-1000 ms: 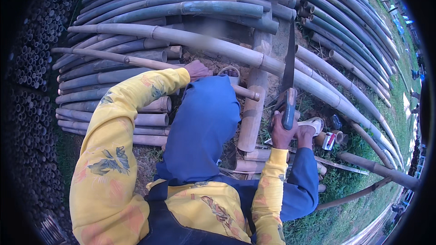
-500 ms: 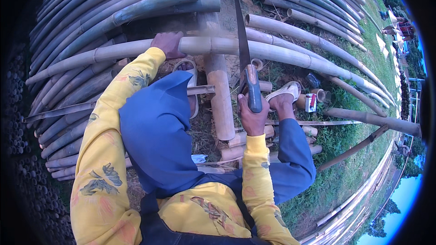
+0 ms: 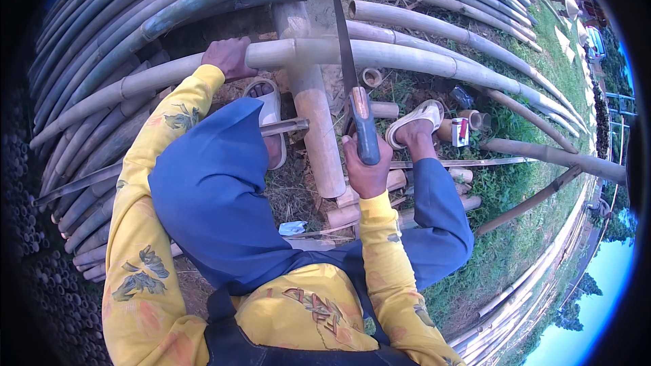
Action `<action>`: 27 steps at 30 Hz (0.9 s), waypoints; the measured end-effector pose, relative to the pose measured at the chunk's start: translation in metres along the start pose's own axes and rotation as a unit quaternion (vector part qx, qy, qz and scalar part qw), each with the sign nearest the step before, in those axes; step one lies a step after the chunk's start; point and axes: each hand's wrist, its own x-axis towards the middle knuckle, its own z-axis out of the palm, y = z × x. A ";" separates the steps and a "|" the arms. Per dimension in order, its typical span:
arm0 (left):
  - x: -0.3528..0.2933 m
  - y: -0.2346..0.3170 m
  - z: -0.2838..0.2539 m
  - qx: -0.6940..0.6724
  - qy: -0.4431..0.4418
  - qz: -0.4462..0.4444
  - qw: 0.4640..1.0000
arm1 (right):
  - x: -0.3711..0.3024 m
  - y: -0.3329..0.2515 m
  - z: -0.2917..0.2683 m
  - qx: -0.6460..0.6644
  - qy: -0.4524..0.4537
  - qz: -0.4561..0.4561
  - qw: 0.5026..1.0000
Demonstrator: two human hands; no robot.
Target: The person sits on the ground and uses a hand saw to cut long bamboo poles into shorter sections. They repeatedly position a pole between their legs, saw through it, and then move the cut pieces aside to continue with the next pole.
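Note:
A long pale bamboo pole (image 3: 413, 59) runs across in front of me, over a thick bamboo log (image 3: 317, 122) on the ground. My left hand (image 3: 229, 58) is closed around the pole, left of that log. In my right hand (image 3: 367, 165) is the dark handle of a handsaw (image 3: 344, 44). Its long blade points away from me and crosses the pole just right of the log. Blade and pole overlap here, but I cannot tell how deep any cut is.
Stacks of bamboo poles (image 3: 203, 0) fill the far left. More poles (image 3: 441, 30) lie at the far right. Short bamboo pieces (image 3: 346, 215), a red-and-white box (image 3: 460, 131) and a bamboo ring (image 3: 371, 77) lie near my sandalled feet. A propped pole (image 3: 556, 166) stands at right.
The whole view has shifted slightly, so most things sit a little further left and higher. Both hands keep their grips, and the saw still crosses the pole.

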 end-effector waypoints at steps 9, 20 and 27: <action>-0.002 -0.016 0.001 -0.009 -0.013 -0.008 1.000 | -0.168 -0.027 -0.050 -0.065 -0.005 0.041 0.997; 0.000 -0.018 -0.003 0.001 -0.022 0.007 1.000 | -0.056 -0.002 -0.011 0.005 0.001 0.018 1.000; 0.001 -0.004 0.003 -0.003 -0.001 -0.002 1.000 | -0.125 -0.014 -0.048 -0.021 -0.006 0.051 0.998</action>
